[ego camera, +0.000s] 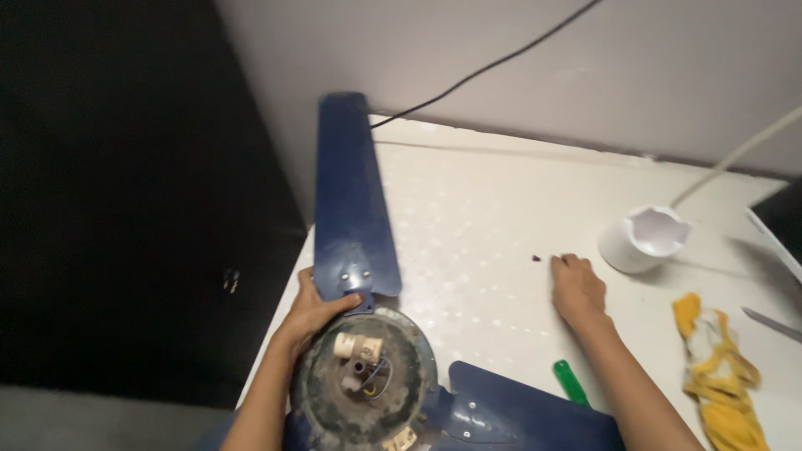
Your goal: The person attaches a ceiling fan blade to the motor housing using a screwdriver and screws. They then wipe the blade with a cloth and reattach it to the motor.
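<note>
A dark blue ceiling fan lies on a white table [468, 217]. Its dusty round motor hub [363, 380] sits at the near edge, with a cream cylinder part and wires at its centre. One blade [351, 200] points away toward the wall, another blade [518, 413] runs to the right. My left hand [311, 313] grips the hub's edge at the root of the far blade, thumb on the blade bracket. My right hand [575, 288] rests fingers-down on the table, fingertips at a small dark speck [535, 259], likely a screw.
A white cup-shaped part [643, 240] with a white cord stands at the right. A yellow and white cloth [723, 376] lies at the right edge. A green handle [571, 382] pokes out by my right forearm. A black cable [484, 71] runs along the wall.
</note>
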